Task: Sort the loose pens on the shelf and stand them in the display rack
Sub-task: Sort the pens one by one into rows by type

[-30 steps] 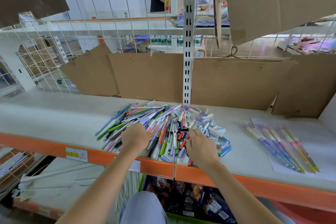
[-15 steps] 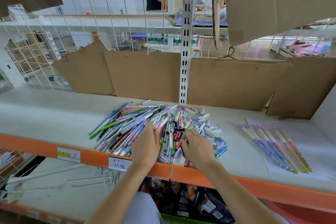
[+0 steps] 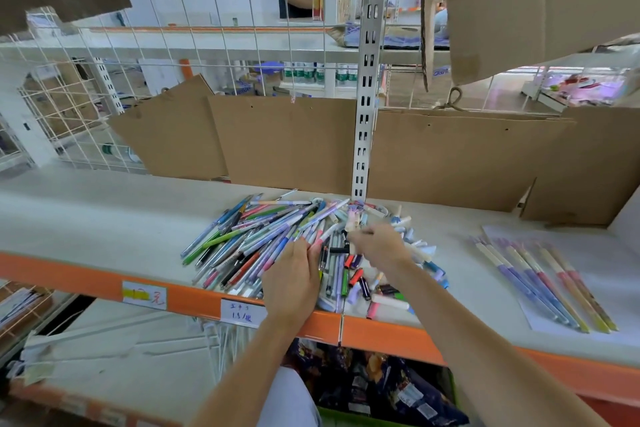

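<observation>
I see the pile of pens [image 3: 277, 239] in the middle of the shelf [image 3: 86, 218], reaching its orange front edge. My left hand [image 3: 292, 282] lies flat on the pile, fingers straight. My right hand [image 3: 379, 244] is blurred; I cannot tell its grip. Sorted pens [image 3: 540, 284] lie near the right end, with bare shelf between.

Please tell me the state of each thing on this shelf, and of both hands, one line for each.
Pile of loose pens: lying mixed and crossed on the shelf, unsorted.
Row of pens: laid side by side on a paper sheet, apart from the pile.
Left hand: resting on the pile, fingers straight.
Right hand: over the pile, blurred; grip unclear.
</observation>
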